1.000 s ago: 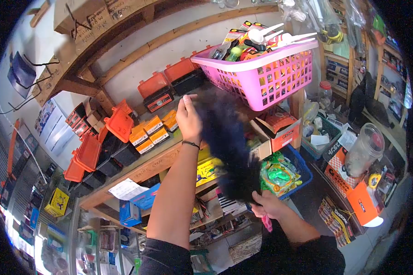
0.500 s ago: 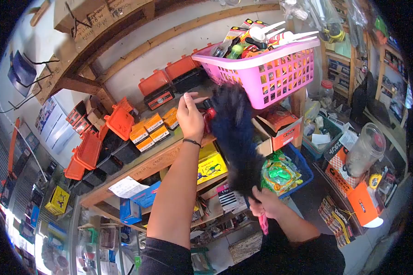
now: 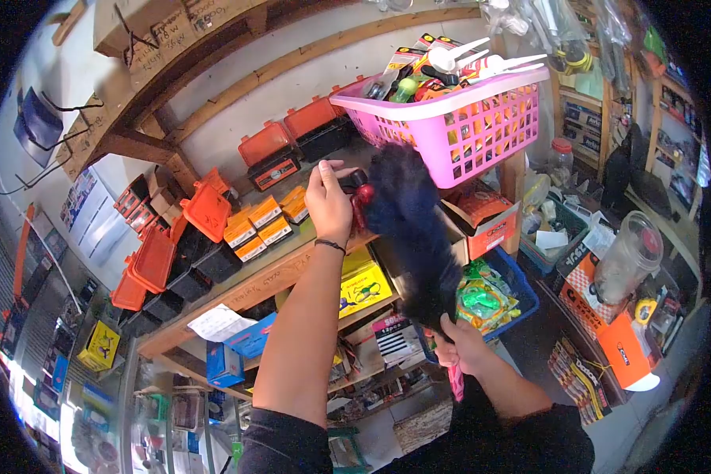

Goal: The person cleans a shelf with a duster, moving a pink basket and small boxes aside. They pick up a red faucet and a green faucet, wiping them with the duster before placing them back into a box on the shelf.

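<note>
My right hand [image 3: 464,344] is wrapped round the handle of a dark feather duster [image 3: 415,229], whose pink handle end sticks out below the fist. The fluffy head points up and away, close beside the pink basket [image 3: 442,150]. My left hand [image 3: 328,201] is raised at the shelf edge with its fingers curled about a red-and-black object [image 3: 361,196]. Its exact kind does not show, and my hand covers part of it. The duster's feathers lie just right of that object.
Small orange boxes [image 3: 264,212] and black cases with orange lids [image 3: 270,144] line the wooden shelf [image 3: 245,294]. Packaged goods fill the basket. Below stand a yellow box [image 3: 365,289], a red carton [image 3: 486,229] and a blue tray [image 3: 531,304] of green packets.
The duster has shifted slightly right and its handle hand moved a little right, uncovering more of the red-and-black object. My left hand has stayed nearly still.
</note>
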The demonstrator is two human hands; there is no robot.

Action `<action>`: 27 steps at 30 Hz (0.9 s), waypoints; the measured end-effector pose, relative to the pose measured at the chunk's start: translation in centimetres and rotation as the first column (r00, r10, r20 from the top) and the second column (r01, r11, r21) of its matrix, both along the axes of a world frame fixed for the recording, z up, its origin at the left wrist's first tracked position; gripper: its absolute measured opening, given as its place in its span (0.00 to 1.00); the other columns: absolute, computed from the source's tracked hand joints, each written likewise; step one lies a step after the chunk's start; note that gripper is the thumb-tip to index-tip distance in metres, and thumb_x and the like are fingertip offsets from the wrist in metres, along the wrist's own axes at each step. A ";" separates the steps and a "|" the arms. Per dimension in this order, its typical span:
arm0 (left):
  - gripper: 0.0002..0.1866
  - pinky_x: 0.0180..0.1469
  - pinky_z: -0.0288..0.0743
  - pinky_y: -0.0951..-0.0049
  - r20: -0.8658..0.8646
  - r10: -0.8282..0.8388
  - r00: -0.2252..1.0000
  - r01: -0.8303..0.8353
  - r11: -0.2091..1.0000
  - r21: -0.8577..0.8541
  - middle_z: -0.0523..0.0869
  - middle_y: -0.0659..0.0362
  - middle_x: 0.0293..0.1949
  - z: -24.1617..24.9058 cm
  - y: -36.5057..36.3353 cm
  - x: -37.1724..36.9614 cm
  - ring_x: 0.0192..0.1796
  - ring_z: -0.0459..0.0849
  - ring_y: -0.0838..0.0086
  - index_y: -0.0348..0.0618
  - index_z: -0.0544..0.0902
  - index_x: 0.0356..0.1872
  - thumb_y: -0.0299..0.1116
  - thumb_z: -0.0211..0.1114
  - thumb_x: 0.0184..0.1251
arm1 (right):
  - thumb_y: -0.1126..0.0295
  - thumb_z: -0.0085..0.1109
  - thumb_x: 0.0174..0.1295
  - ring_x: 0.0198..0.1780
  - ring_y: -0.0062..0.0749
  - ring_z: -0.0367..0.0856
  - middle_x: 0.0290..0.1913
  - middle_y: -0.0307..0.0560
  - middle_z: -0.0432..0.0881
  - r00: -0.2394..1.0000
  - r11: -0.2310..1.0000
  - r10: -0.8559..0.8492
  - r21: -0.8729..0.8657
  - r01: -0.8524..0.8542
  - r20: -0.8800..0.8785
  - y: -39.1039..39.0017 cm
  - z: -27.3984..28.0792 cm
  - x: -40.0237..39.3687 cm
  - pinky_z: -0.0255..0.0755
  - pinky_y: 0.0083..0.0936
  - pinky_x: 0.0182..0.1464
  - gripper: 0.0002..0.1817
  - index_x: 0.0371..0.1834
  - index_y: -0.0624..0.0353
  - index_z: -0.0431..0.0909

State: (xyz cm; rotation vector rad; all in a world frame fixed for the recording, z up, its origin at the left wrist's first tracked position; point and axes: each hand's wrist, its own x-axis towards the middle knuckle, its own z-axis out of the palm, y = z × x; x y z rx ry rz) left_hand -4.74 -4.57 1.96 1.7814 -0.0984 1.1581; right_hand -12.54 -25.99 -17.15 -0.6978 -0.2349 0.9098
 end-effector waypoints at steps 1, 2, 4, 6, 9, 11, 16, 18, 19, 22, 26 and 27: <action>0.22 0.41 0.67 0.77 0.002 -0.001 1.000 0.001 1.000 0.000 0.79 0.59 0.30 0.0 0.0 0.0 0.34 0.74 0.77 0.35 0.76 0.36 0.44 0.41 0.68 | 0.57 0.43 0.64 0.08 0.20 0.54 0.09 0.34 0.59 0.995 0.996 0.086 0.015 -0.087 0.052 -0.2 -0.2 0.2 0.49 0.19 0.11 0.18 0.18 0.52 0.60; 0.21 0.40 0.68 0.76 0.033 0.072 0.997 -0.074 0.996 0.047 0.79 0.57 0.30 0.0 0.2 0.1 0.34 0.75 0.75 0.35 0.76 0.35 0.43 0.41 0.68 | 0.57 0.43 0.64 0.08 0.20 0.54 0.09 0.34 0.59 0.995 0.996 0.084 0.015 -0.085 0.057 -0.4 -0.2 0.2 0.49 0.19 0.11 0.18 0.18 0.52 0.60; 0.21 0.40 0.68 0.75 0.069 0.145 0.987 -0.151 0.984 0.090 0.80 0.55 0.30 -0.1 0.5 0.6 0.34 0.76 0.74 0.35 0.77 0.34 0.42 0.41 0.68 | 0.56 0.41 0.64 0.07 0.20 0.53 0.08 0.34 0.59 0.956 0.969 0.143 -0.234 -0.082 0.256 -0.8 -0.1 0.0 0.48 0.18 0.10 0.20 0.16 0.53 0.60; 0.21 0.39 0.69 0.75 0.081 0.119 0.990 -0.127 0.986 0.110 0.81 0.56 0.28 0.7 0.0 -0.1 0.34 0.77 0.73 0.36 0.77 0.33 0.43 0.41 0.68 | 0.55 0.42 0.64 0.07 0.20 0.52 0.08 0.34 0.58 0.968 0.986 0.063 -0.163 -0.023 0.243 -0.8 -0.3 0.5 0.48 0.18 0.10 0.21 0.16 0.53 0.61; 0.20 0.39 0.69 0.75 -0.009 -0.028 1.000 0.027 0.995 -0.092 0.81 0.55 0.29 0.2 -0.1 0.1 0.35 0.78 0.73 0.36 0.76 0.34 0.43 0.42 0.68 | 0.56 0.43 0.63 0.07 0.19 0.52 0.08 0.34 0.57 0.995 0.996 -0.022 -0.084 0.030 0.094 -0.6 0.3 0.5 0.47 0.18 0.10 0.21 0.15 0.54 0.59; 0.20 0.39 0.69 0.76 -0.030 0.052 0.998 -0.053 0.997 -0.061 0.81 0.54 0.30 0.0 0.2 0.4 0.35 0.79 0.73 0.35 0.76 0.34 0.42 0.41 0.68 | 0.55 0.42 0.64 0.07 0.19 0.52 0.08 0.34 0.56 0.988 0.989 0.062 -0.140 -0.042 0.141 -0.5 0.5 0.0 0.47 0.18 0.10 0.21 0.15 0.53 0.58; 0.22 0.42 0.67 0.78 0.028 0.032 0.999 -0.034 0.997 0.072 0.79 0.60 0.30 0.0 0.4 0.4 0.33 0.74 0.77 0.37 0.77 0.34 0.45 0.41 0.68 | 0.55 0.42 0.64 0.08 0.20 0.51 0.08 0.35 0.56 0.996 0.992 -0.089 -0.092 0.091 0.028 0.8 -0.4 -0.8 0.47 0.19 0.10 0.21 0.16 0.54 0.57; 0.22 0.41 0.67 0.79 0.027 -0.022 0.999 0.021 0.999 0.026 0.79 0.60 0.30 -0.1 0.5 0.6 0.33 0.74 0.78 0.37 0.77 0.34 0.45 0.41 0.68 | 0.55 0.42 0.63 0.08 0.20 0.52 0.08 0.35 0.56 0.996 0.994 0.063 -0.089 -0.057 0.058 1.0 -0.5 -1.6 0.47 0.19 0.11 0.21 0.17 0.54 0.58; 0.22 0.41 0.67 0.78 0.041 -0.004 0.999 0.002 0.999 0.053 0.79 0.60 0.30 -0.4 1.4 1.1 0.33 0.75 0.77 0.37 0.77 0.34 0.45 0.41 0.68 | 0.55 0.43 0.63 0.08 0.21 0.52 0.07 0.35 0.56 0.972 0.974 0.216 -0.088 -0.208 0.091 1.0 -0.5 -1.9 0.48 0.19 0.11 0.20 0.17 0.54 0.60; 0.22 0.40 0.68 0.78 -0.002 0.038 0.999 -0.038 0.997 0.070 0.80 0.58 0.30 -0.1 1.3 0.8 0.33 0.77 0.76 0.35 0.76 0.33 0.44 0.41 0.69 | 0.54 0.43 0.63 0.08 0.21 0.53 0.07 0.36 0.56 0.993 0.991 -0.006 -0.128 0.022 0.117 1.0 -0.7 -1.1 0.49 0.19 0.11 0.22 0.16 0.56 0.61; 0.23 0.40 0.67 0.79 0.038 0.003 0.999 -0.003 1.000 0.012 0.79 0.59 0.29 -0.1 0.2 0.4 0.31 0.74 0.76 0.36 0.76 0.33 0.46 0.41 0.68 | 0.51 0.41 0.63 0.09 0.20 0.52 0.08 0.35 0.56 0.994 0.988 0.093 -0.132 -0.084 0.063 0.7 0.0 -1.4 0.46 0.19 0.12 0.23 0.16 0.56 0.64; 0.22 0.39 0.68 0.78 0.044 0.000 0.999 -0.002 0.999 0.037 0.80 0.58 0.30 -0.2 0.9 0.8 0.31 0.75 0.77 0.35 0.76 0.33 0.45 0.41 0.68 | 0.51 0.41 0.63 0.09 0.20 0.52 0.08 0.34 0.55 0.960 0.970 0.238 -0.089 -0.226 0.150 0.7 -1.2 -1.1 0.46 0.18 0.12 0.23 0.16 0.55 0.63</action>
